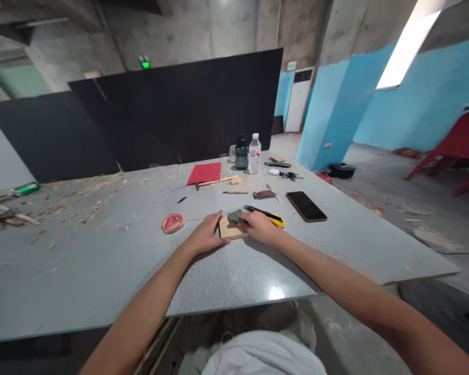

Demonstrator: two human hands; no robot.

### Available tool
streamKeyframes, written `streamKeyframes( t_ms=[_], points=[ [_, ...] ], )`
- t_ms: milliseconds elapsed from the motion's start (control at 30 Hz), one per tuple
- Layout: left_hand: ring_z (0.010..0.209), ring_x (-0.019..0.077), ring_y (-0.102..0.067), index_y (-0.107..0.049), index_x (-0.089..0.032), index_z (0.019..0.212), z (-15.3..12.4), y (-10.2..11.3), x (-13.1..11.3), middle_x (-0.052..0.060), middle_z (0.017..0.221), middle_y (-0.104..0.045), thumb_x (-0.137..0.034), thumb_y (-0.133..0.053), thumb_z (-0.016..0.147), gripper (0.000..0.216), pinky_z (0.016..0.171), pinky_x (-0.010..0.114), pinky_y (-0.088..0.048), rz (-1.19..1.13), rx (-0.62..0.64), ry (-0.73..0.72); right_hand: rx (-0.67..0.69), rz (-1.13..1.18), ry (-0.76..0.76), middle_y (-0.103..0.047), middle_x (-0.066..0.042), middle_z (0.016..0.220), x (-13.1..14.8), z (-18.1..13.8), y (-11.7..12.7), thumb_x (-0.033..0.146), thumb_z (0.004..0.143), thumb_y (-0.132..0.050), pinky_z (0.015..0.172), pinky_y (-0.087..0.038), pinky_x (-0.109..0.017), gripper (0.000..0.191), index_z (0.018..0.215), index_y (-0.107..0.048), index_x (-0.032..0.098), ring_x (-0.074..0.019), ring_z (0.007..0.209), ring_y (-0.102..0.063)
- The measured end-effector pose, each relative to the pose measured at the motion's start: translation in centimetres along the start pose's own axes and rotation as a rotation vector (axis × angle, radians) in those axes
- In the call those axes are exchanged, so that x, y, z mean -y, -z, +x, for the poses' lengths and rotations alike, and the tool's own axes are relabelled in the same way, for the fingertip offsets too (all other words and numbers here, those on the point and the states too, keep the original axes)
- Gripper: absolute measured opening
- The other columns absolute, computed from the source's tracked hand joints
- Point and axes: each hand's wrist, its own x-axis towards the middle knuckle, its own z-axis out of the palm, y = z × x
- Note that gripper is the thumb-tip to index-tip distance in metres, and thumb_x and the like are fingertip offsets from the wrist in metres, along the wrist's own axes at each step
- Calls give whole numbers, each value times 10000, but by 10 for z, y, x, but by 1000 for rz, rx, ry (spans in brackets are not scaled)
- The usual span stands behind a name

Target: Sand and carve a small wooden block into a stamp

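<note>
A pale wooden board [231,229] with a rounded corner lies flat on the table in front of me. My left hand [208,233] grips its left side, with the thumb along the near edge and the fingers at the far corner. On top of the board, my right hand [257,226] presses a folded piece of green sandpaper [234,215] with its fingertips. Just beyond the right hand lies a yellow and black utility knife [274,217], partly covered by that hand. To the left rests a wooden piece with a red carved design [172,223].
A phone [306,206] lies to the right. Farther back are a carving knife [235,192], a red sheet [204,173], a dark bottle [241,153], a clear water bottle [255,154] and keys [291,176]. Wood shavings litter the grey table [113,260]. A black partition [180,109] stands behind.
</note>
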Motion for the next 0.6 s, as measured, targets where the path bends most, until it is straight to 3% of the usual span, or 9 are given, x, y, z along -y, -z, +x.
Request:
streamKeyframes(
  t_ms=[200,433,600],
  points=[
    [1478,389,-510,-346,-166,1678,1,-1,2,221,1590,-534,-413,-886,787,1070,1268,575,-385,15,-14,-32,49,178,205,-814,-112,1203,13,-3,1,227,1026,-624,885,-508,-309,306,1291,-776,207,-238,1014,-751],
    [1460,379,-509,-381,-219,1675,-2,3,-4,174,1557,-561,-480,-823,862,962,1254,554,-400,51,4,-78,-4,69,24,-818,-119,1157,-8,-1,6,180,999,-605,879,-515,-326,349,1306,-771,185,-252,985,-750],
    [1381,365,-569,-381,-182,1664,-1,2,-4,189,1491,-590,-386,-836,831,971,1196,530,-462,52,-11,-70,68,149,229,-765,-132,1284,13,-8,4,211,1037,-595,962,-524,-351,344,1336,-763,204,-253,1080,-737]
  ],
)
